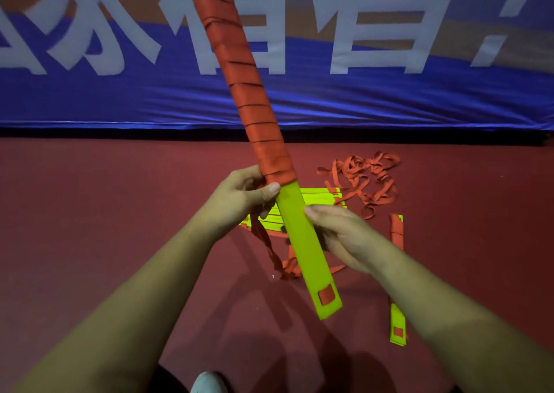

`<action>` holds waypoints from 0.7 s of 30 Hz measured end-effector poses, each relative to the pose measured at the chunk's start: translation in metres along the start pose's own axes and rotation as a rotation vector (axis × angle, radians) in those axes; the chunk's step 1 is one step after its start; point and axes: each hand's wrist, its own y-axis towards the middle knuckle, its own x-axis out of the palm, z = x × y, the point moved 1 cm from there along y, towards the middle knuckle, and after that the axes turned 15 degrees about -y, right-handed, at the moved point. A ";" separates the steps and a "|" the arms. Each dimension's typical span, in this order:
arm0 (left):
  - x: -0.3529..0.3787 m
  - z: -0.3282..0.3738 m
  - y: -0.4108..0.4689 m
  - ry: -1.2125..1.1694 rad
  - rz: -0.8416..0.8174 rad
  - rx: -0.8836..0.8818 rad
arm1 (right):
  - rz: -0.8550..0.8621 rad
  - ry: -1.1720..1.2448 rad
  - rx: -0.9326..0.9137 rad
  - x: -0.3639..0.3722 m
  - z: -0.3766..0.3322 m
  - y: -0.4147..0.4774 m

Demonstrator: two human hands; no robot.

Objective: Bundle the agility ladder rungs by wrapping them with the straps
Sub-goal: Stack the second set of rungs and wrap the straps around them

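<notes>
Banner (389,102), blue with white characters: hanging across the back of the room.
Floor (90,213), dark red: carrying everything not in hand.
Rung bundle (302,243), lime green: being held up slantwise between both hands. Orange strap (248,93) is covering the longer upper part in tight turns and the lower part is showing bare, so wrapping looks well along but unfinished.
Loose straps (365,183): lying in a tangled heap on the floor beyond.
Second stack of rungs (317,198): waiting beside the heap, unbundled.
Single rung (397,272): lying apart at right, possibly part-wrapped; the light is too dim to judge.
Left hand (239,195): clamping the lowest turn, strap tail (263,237) trailing below.
Right hand (338,234): curling round the bare section.
</notes>
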 end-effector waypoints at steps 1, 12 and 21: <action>-0.002 0.000 0.000 -0.013 -0.017 0.006 | -0.072 0.056 0.028 0.003 -0.001 -0.002; -0.023 0.000 -0.006 -0.118 -0.043 0.027 | -0.113 0.088 0.060 0.005 -0.006 -0.010; -0.016 0.000 -0.003 0.198 0.056 -0.157 | 0.144 -0.020 -0.096 0.003 -0.006 -0.001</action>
